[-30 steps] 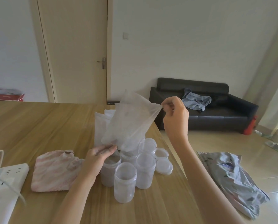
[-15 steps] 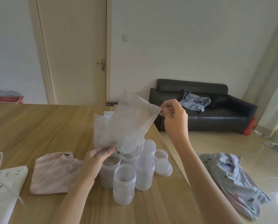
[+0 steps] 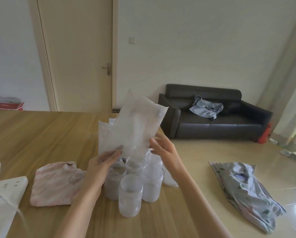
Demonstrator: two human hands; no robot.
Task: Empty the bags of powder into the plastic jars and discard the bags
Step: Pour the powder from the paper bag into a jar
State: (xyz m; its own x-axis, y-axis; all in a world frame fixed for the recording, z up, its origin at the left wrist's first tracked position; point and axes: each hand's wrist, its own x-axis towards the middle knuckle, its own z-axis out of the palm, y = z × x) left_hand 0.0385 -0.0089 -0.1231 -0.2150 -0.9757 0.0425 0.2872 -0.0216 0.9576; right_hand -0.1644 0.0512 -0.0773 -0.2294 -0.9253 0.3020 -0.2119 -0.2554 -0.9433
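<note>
On the wooden desk (image 3: 40, 134), a white power strip (image 3: 5, 188) lies at the far left, beside a pink striped cloth (image 3: 56, 183). The left hand (image 3: 100, 164) pinches the lower corner of a translucent bag (image 3: 137, 127), held tilted above a cluster of open plastic jars (image 3: 135, 184). The right hand (image 3: 162, 150), fingers spread, touches the bag's lower right edge.

We see bare wooden desk (image 3: 40, 134) open to the left; frosted plastic jars (image 3: 130, 197) cluster centrally, pink striped cloth (image 3: 56, 184) and white power strip (image 3: 8, 188) crowd the near-left.
</note>
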